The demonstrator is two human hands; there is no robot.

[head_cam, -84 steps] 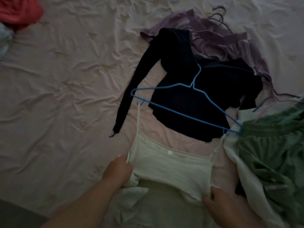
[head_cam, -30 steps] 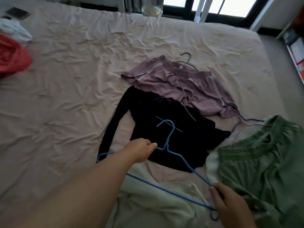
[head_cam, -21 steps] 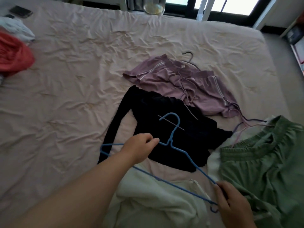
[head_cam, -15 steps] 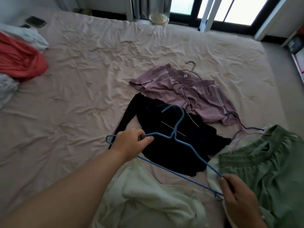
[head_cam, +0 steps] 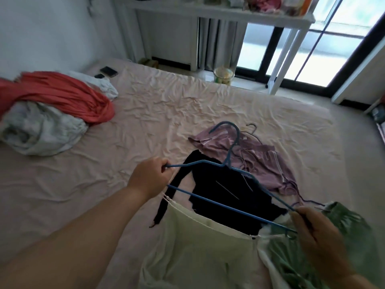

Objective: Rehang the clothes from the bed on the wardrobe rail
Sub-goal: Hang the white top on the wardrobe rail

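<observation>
A blue wire hanger [head_cam: 224, 202] is lifted above the bed, its hook pointing away from me. My left hand [head_cam: 149, 177] grips its left end and my right hand [head_cam: 316, 236] grips its right end. A cream strappy garment [head_cam: 206, 245] hangs from the hanger by thin straps. Under it on the pink sheet lie a black long-sleeved top [head_cam: 225, 190], mauve shorts [head_cam: 256, 157] with another hanger's hook beside them, and a green garment [head_cam: 341, 224] at the right. No wardrobe rail is in view.
A red garment [head_cam: 62, 94] on a pile of white cloth [head_cam: 37, 130] sits at the bed's left. Two phones [head_cam: 108, 71] lie at the far corner. A white table [head_cam: 229, 11] and a glass jar [head_cam: 224, 75] stand before the window beyond the bed [head_cam: 87, 180].
Both hands raised the blue hanger off the bed, lifting the cream garment by its straps. My view tilted up, bringing the window and table into sight.
</observation>
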